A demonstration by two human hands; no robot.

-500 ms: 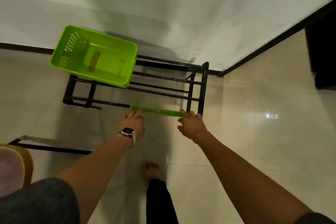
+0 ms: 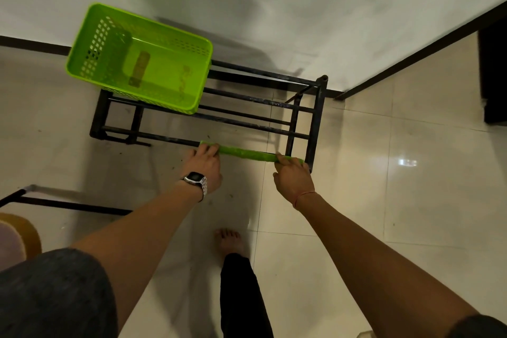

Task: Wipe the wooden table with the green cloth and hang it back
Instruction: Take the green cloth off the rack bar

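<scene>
The green cloth (image 2: 245, 153) lies draped over the front top bar of a black metal rack (image 2: 318, 118), showing as a narrow green strip. My left hand (image 2: 204, 166), with a watch on the wrist, holds the cloth's left end. My right hand (image 2: 293, 177) pinches its right end near the rack's corner post. The part of the cloth hanging below the bar is hidden from above. No wooden table is in view.
A bright green plastic basket (image 2: 203, 48) sits on the rack's left side with a dark object inside. White wall behind, tiled floor (image 2: 411, 200) around. A black bar frame (image 2: 68, 204) and a rounded brown thing (image 2: 22, 233) are at the left. My bare foot (image 2: 229, 241) stands below.
Both hands have stayed on the cloth's ends; the cloth strip looks a little more spread along the bar. The view has shifted slightly closer.
</scene>
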